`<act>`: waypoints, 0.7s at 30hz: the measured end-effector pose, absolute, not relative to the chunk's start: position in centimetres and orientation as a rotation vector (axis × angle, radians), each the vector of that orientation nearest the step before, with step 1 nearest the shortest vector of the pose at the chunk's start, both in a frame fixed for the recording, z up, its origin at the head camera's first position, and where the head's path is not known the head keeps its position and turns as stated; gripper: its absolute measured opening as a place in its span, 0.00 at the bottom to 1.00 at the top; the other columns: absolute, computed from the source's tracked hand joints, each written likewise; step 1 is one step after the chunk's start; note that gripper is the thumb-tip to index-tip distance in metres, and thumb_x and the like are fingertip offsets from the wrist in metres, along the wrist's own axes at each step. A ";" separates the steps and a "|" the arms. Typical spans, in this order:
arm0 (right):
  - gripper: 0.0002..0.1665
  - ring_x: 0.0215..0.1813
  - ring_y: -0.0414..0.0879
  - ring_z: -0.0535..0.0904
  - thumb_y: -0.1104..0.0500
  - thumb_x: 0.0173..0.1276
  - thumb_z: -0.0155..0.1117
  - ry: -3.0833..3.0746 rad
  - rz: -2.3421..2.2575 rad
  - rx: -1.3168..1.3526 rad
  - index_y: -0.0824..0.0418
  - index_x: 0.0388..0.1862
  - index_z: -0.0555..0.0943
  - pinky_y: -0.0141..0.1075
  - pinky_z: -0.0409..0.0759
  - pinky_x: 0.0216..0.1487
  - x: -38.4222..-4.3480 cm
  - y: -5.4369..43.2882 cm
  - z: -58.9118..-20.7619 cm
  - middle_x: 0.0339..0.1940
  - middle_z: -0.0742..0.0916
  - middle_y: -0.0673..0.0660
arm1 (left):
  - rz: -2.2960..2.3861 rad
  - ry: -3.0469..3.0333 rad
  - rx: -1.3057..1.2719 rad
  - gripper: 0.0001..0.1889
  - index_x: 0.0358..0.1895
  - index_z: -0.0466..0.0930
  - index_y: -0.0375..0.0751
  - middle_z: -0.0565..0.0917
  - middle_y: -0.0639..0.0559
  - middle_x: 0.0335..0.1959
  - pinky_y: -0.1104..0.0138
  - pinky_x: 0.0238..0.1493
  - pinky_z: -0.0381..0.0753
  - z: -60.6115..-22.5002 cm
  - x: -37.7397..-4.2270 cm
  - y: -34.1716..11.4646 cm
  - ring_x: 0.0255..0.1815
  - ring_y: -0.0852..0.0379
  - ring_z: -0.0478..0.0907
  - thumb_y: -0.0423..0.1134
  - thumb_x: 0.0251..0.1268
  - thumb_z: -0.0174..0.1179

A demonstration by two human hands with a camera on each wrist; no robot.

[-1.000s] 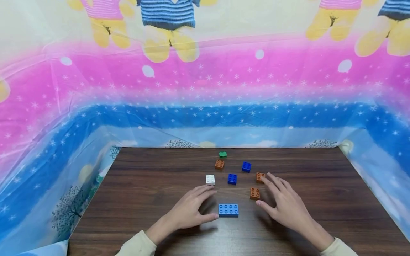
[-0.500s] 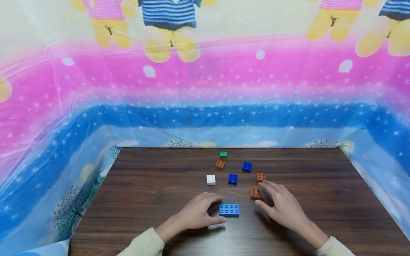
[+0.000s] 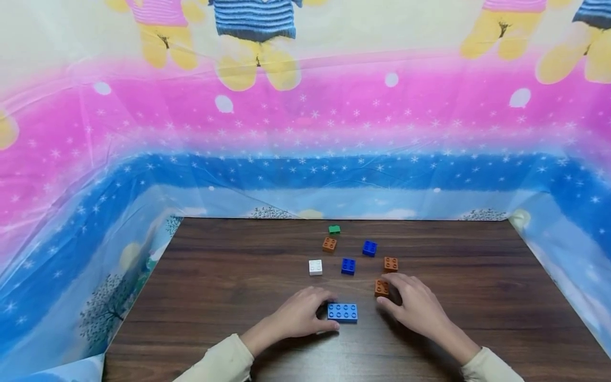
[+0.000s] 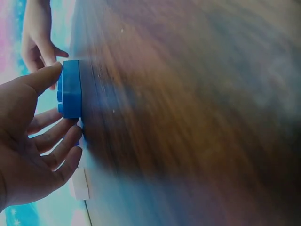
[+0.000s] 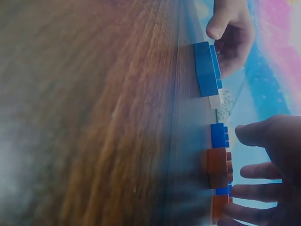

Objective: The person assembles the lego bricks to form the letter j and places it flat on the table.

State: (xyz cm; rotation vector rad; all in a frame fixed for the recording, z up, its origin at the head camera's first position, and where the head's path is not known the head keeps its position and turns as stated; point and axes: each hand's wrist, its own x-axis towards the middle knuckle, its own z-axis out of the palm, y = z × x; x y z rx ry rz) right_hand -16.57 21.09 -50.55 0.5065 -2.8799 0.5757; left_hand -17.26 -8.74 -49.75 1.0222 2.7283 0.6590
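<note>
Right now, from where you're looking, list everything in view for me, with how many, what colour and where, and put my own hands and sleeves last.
Table: 1, dark brown wood-grain, under all the bricks.
Printed cloth: pink, blue and cream, behind and beside the table.
Long brick: 1, light blue, front centre.
White brick: 1, white, behind and left of the long brick.
Dark blue bricks: 2, dark blue, right of the white brick, one farther back.
Green brick: 1, green, farthest back.
Orange bricks: 3, orange-brown, two at right, one just before the green brick.
Left hand: 1, bare, around the long brick's left end.
Right hand: 1, bare, at the nearest orange brick.
Sleeves: 2, cream, at the wrists.
</note>
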 end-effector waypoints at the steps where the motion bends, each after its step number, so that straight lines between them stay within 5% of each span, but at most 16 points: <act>1: 0.32 0.61 0.61 0.81 0.43 0.67 0.72 -2.882 0.574 0.505 0.58 0.64 0.82 0.61 0.78 0.57 -16.7 21.0 -50.6 0.60 0.85 0.61 | 0.657 2.725 1.029 0.29 0.62 0.81 0.47 0.84 0.55 0.57 0.59 0.64 0.75 -49.8 -17.3 -8.7 0.61 0.57 0.78 0.58 0.62 0.70; 21: 0.30 0.56 0.60 0.83 0.51 0.63 0.77 -2.988 0.537 0.471 0.61 0.61 0.83 0.58 0.80 0.54 -17.6 20.5 -50.6 0.56 0.87 0.63 | 0.625 2.728 1.055 0.21 0.56 0.84 0.46 0.85 0.55 0.52 0.60 0.59 0.77 -50.0 -18.3 -8.0 0.55 0.57 0.79 0.51 0.65 0.70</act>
